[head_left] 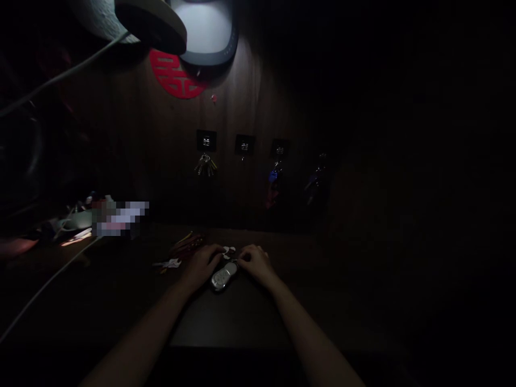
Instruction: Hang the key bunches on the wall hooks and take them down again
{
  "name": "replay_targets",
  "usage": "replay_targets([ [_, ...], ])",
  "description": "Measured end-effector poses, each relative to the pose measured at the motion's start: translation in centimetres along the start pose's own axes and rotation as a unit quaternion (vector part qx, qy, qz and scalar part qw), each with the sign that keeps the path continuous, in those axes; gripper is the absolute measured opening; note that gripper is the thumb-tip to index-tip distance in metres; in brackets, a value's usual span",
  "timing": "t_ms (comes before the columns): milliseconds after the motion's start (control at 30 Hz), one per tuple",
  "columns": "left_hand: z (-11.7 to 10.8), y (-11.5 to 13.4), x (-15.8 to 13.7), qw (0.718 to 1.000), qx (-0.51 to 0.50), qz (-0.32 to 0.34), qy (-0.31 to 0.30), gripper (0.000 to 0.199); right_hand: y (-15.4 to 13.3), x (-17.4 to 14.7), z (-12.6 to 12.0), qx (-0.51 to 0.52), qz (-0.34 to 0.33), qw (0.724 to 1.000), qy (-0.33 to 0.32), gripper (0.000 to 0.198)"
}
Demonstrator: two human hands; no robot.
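A silver-grey remote key fob (224, 276) lies tilted on the dark desk between my hands. Small white pieces (229, 251) sit just beyond it; dim light hides what they are. My left hand (205, 262) rests at the left of these pieces, thumb and forefinger apart, its fingertips close to them. On the other side, my right hand (255, 263) is closed in a pinch by the fob's upper end. Whatever lies in that pinch is too small and dark to make out. Left of my left hand are some keys (171, 263) and a dark reddish item (189, 244).
Key bunches (206, 165) hang from hooks on the wooden back panel, one with a blue tag (273, 176). A lit lamp (205, 32) hangs above, near a red round paper cutout (173, 75). A white cable (48, 279) crosses the left side near clutter (78, 220).
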State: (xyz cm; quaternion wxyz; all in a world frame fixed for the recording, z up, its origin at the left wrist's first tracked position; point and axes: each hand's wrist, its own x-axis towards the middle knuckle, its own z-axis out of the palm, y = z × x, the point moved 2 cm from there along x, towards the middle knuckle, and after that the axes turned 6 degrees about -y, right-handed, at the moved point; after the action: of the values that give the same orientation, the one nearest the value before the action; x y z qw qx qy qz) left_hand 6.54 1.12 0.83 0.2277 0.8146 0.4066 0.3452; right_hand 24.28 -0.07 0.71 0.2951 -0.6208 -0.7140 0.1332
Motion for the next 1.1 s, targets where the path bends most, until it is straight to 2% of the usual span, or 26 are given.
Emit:
replay_targets([
  [267,-0.1,0.5,0.0,0.999,-0.009,0.022,0.024,0.024,-0.5,0.2,-0.7,0.13,-0.02,0.991,0.019,0.007],
  [500,0.2,1.3,0.3,0.998,-0.031,0.028,0.049,0.024,-1.3,-0.2,-1.0,0.145,-0.141,0.976,0.075,0.013],
  [600,0.4,1.5,0.5,0.997,-0.05,0.022,0.05,0.023,-1.6,-0.3,-0.9,0.169,-0.166,0.967,0.096,0.014],
  [833,0.4,1.5,0.7,0.988,-0.137,-0.033,0.063,0.026,-1.9,-0.4,-1.0,0.216,-0.14,0.959,0.117,0.017],
  [1100,-0.2,2.2,0.6,0.977,-0.2,-0.044,0.064,0.028,-2.5,-0.6,-1.1,0.246,-0.124,0.959,0.071,0.02],
])
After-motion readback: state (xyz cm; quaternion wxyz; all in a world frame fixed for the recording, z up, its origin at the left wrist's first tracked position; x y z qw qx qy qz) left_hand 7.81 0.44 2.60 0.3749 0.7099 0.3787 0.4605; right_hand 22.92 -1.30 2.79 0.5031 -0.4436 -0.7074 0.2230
